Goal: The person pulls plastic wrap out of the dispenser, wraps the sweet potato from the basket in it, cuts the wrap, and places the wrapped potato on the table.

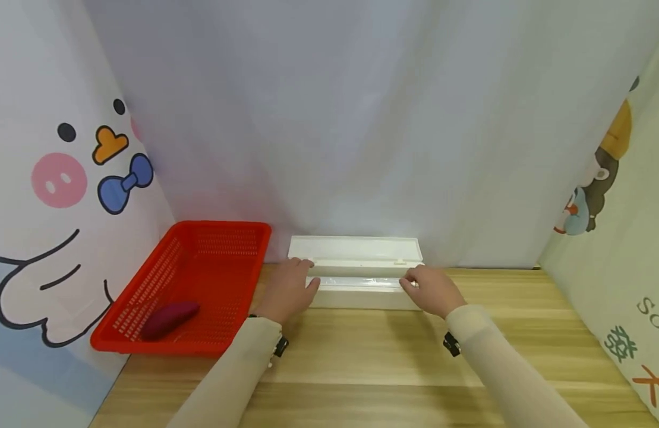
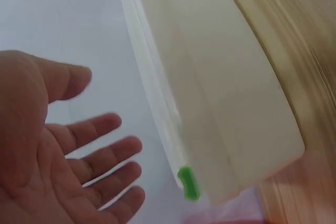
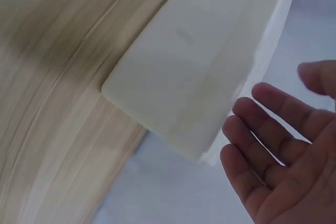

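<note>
A long white cling film box (image 1: 361, 298) lies at the back of the wooden table with its lid (image 1: 356, 246) raised against the curtain. Shiny clear film (image 1: 361, 282) shows along its opening. By the left end is my left hand (image 1: 292, 286), thumb apart and fingers loosely bent, with nothing in its grasp. A small green piece (image 2: 188, 183) sticks out at the box end in the left wrist view. My right hand (image 1: 433, 289) is over the right end; in the right wrist view its relaxed fingers (image 3: 268, 129) overlap the box edge, thumb apart from them.
Left of the box stands a red plastic basket (image 1: 201, 348) holding a purple sweet potato (image 1: 169, 319). A pale curtain (image 1: 334, 119) hangs close behind the box. Printed cloth panels (image 1: 618, 255) border the table (image 1: 372, 368) on both sides.
</note>
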A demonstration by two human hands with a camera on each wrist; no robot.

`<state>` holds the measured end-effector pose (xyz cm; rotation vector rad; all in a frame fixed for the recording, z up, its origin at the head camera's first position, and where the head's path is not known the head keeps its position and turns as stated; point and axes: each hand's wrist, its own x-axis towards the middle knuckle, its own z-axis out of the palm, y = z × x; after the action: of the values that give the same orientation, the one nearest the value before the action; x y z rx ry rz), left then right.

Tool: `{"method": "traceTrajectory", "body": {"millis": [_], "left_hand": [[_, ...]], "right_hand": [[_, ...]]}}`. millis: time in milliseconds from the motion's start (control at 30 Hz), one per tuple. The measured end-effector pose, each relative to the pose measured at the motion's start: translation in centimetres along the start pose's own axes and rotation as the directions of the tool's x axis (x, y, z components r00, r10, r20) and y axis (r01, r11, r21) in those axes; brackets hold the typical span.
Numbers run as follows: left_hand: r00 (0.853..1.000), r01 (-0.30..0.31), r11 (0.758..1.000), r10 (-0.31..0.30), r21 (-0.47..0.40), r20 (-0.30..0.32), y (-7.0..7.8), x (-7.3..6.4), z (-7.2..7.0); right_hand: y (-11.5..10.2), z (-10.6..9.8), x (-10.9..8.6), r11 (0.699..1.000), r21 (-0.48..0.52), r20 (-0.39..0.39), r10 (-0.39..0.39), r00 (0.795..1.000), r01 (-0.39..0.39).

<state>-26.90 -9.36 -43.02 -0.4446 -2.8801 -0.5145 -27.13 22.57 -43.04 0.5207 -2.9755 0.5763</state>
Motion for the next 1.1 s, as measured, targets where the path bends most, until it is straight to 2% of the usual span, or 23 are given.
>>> {"method": "traceTrajectory", "body": {"millis": [133,233,400,500,667,867,1033,1100], "left_hand": [[0.998,-0.034,0.999,0.034,0.005,0.058,0.2,0.5,1.1],[0.996,-0.047,0.999,0.046,0.015,0.074,0.2,0.7,1.8],[0.996,-0.017,1.000,0.019,-0.022,0.085,-0.3,0.7,2.9],[0.993,0.014,0.999,-0.009,-0.046,0.114,-0.7,0.8,3.6],[0.987,0.041,0.999,-0.038,-0.016,0.154,-1.1,1.0,4.6],[0.990,0.024,0.999,-0.028,0.035,0.141,-1.1,1.5,5.1],[0.992,0.001,0.997,-0.010,0.074,0.123,-0.9,1.4,5.0],[0.993,-0.007,0.996,-0.003,0.086,0.116,-0.8,1.3,5.1]], "right_hand": [[-0.3,1.4,0.4,0.999,0.039,0.086,-0.031,0.996,0.028],[-0.5,2.0,0.7,0.998,0.050,0.119,-0.036,0.992,0.030],[-0.8,2.4,1.3,0.997,0.066,0.190,0.036,0.981,-0.049],[-0.9,2.7,1.7,0.996,0.047,0.228,0.068,0.971,-0.080],[-0.7,3.2,2.2,0.999,0.017,0.196,0.038,0.980,-0.042],[-0.3,3.6,2.8,0.996,0.075,0.166,0.029,0.986,-0.042],[0.2,3.5,3.6,0.999,0.031,0.103,-0.027,0.994,0.024],[0.3,3.2,4.0,1.000,0.016,0.103,-0.020,0.994,0.019]]}}
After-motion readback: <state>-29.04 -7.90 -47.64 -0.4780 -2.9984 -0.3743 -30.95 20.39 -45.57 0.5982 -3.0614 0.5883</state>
